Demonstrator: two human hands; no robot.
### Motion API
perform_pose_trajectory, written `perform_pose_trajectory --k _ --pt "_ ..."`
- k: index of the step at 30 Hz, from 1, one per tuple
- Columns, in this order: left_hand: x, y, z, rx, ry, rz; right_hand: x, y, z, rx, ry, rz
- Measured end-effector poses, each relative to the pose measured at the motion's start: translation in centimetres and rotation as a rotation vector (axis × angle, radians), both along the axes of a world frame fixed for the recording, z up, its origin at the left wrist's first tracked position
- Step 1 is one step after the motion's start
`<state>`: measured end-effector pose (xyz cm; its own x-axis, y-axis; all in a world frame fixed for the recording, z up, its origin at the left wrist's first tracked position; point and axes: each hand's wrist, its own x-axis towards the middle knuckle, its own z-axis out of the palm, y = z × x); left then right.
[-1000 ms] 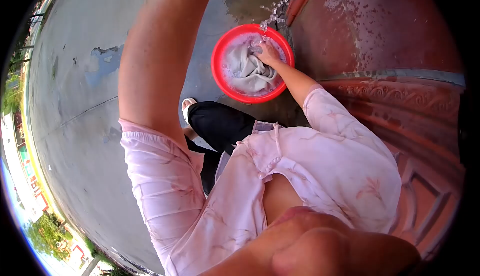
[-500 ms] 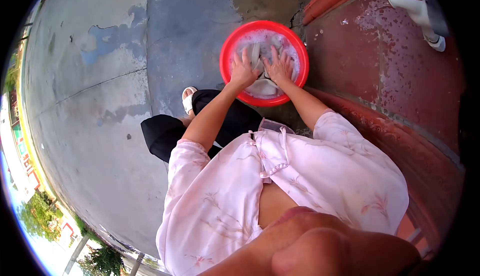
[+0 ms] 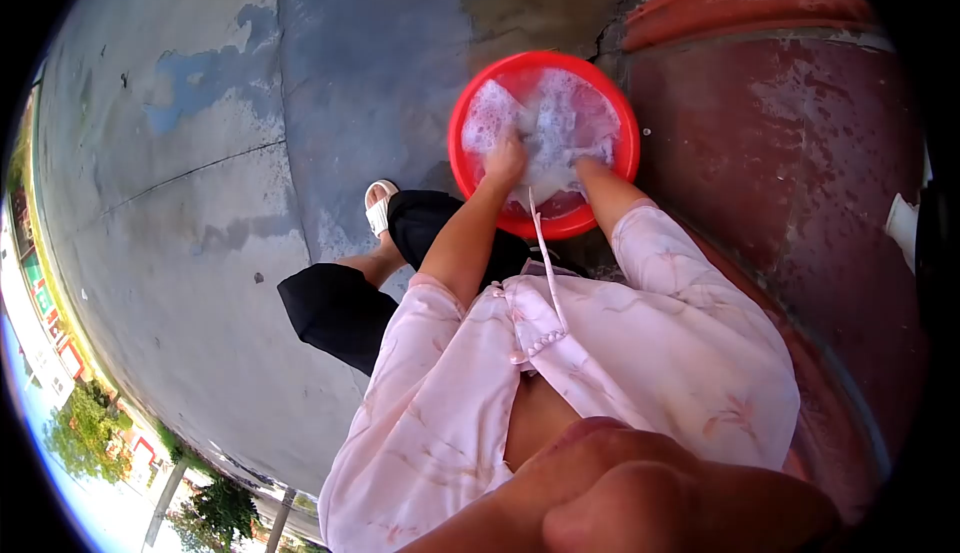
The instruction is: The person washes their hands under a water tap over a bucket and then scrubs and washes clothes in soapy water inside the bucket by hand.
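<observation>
In the head view a round red basin (image 3: 632,148) stands on the ground in front of me, holding water with white soap suds (image 3: 555,118). My left hand (image 3: 508,156) reaches into it on the left, its fingers sunk under the foam. My right hand (image 3: 592,167) is dipped in on the right, under water nearly to the wrist. Pale cloth (image 3: 545,193) shows faintly through the water between the wrists; the rest is covered by suds. Whether either hand grips the cloth is hidden.
Grey, patchy concrete (image 3: 200,173) spreads to the left. On the right is a worn dark-red floor (image 3: 740,133) with a raised red edge (image 3: 740,3). My sandalled foot (image 3: 378,208) is left of the basin, and a white object (image 3: 901,225) lies at the far right.
Both hands, spread on top of the cloth before, have sunk into the water. Foam now covers most of the cloth. The person's white-shod foot at upper right has left that spot.
</observation>
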<state>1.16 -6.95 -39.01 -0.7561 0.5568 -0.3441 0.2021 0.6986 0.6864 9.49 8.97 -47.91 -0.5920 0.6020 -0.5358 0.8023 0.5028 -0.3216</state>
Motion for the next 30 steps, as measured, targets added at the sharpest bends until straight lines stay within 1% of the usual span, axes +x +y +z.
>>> perform_pose_trajectory --k 2,3,5,6,9,10,11,12,13,14,15,17,18,19,20,21,22,23,24,25,27,28,29,30 --pt "-1.6 1.3 2.9 -0.103 0.002 0.046 -0.4 0.7 -1.0 0.022 0.013 0.004" --pt "-1.8 1.2 4.0 -0.105 0.013 0.050 -0.4 1.0 -1.4 0.028 0.023 0.002" --pt "-1.2 1.0 4.8 0.172 -0.064 0.202 -1.0 1.6 -1.1 0.054 0.045 0.009" --pt "-0.6 0.8 5.1 0.255 -0.029 0.239 -1.1 2.1 -0.9 0.068 0.061 0.014" --pt "1.7 -0.4 7.5 0.264 -0.009 0.178 -1.5 3.2 0.3 0.110 0.114 0.040" --pt "2.7 -0.9 7.1 0.271 0.114 0.105 -1.4 4.0 1.2 0.126 0.155 0.070" --pt "3.7 -1.4 7.6 0.281 0.115 0.112 -1.1 4.0 3.0 0.097 0.202 0.045" --pt "4.8 -2.0 8.1 0.269 0.140 0.043 -0.9 3.6 7.1 -0.064 0.232 -0.098" --pt "5.5 -2.5 8.4 0.252 0.162 -0.022 -0.9 3.3 9.3 -0.230 0.256 -0.239" --pt "6.3 -2.9 8.5 0.144 0.187 -0.111 0.1 3.2 7.8 -0.150 0.536 -0.329" --pt "7.4 -3.4 8.7 0.137 0.175 -0.099 1.1 2.6 8.0 -0.158 0.522 -0.319" --pt "8.8 -3.5 9.8 0.007 0.405 -0.238 2.9 0.3 11.6 -0.162 0.848 -0.246" --pt "9.3 -3.7 9.3 -0.081 0.422 -0.330 3.3 -0.6 11.9 -0.255 0.934 -0.266" --pt "9.6 -3.6 8.5 -0.078 0.417 -0.328 3.0 -3.2 18.1 -0.315 0.773 -0.325" --pt "9.9 -3.4 7.6 -0.153 0.387 -0.356 3.0 -4.5 18.4 -0.133 0.789 -0.176" --pt "10.1 -3.4 7.2 -0.233 0.350 -0.385 3.1 -5.5 18.0 0.044 0.790 -0.027" --pt "9.6 -3.1 7.0 -0.330 0.292 -0.432 2.8 -6.1 17.1 0.093 0.752 0.054" --pt "9.4 -3.0 5.9 -0.334 0.282 -0.431 2.7 -6.7 16.1 0.138 0.713 0.135" --pt "9.0 -3.1 4.4 -0.317 0.302 -0.435 2.2 -7.1 15.2 0.236 0.581 0.151" --pt "8.5 -3.0 3.3 -0.297 0.327 -0.432 1.6 -7.2 14.3 0.233 0.580 0.158" --pt "7.2 -2.7 2.4 -0.339 0.283 -0.466 0.1 -7.0 12.9 0.271 0.471 0.174" --pt "6.8 -2.7 1.4 -0.268 0.294 -0.435 -0.6 -6.7 12.6 0.219 0.384 0.171" --pt "6.5 -2.8 0.5 -0.199 0.298 -0.406 -1.3 -6.2 12.3 0.217 0.377 0.174" --pt "5.9 -2.9 -0.4 -0.203 0.287 -0.408 -2.1 -5.7 11.9 0.136 0.252 0.149"
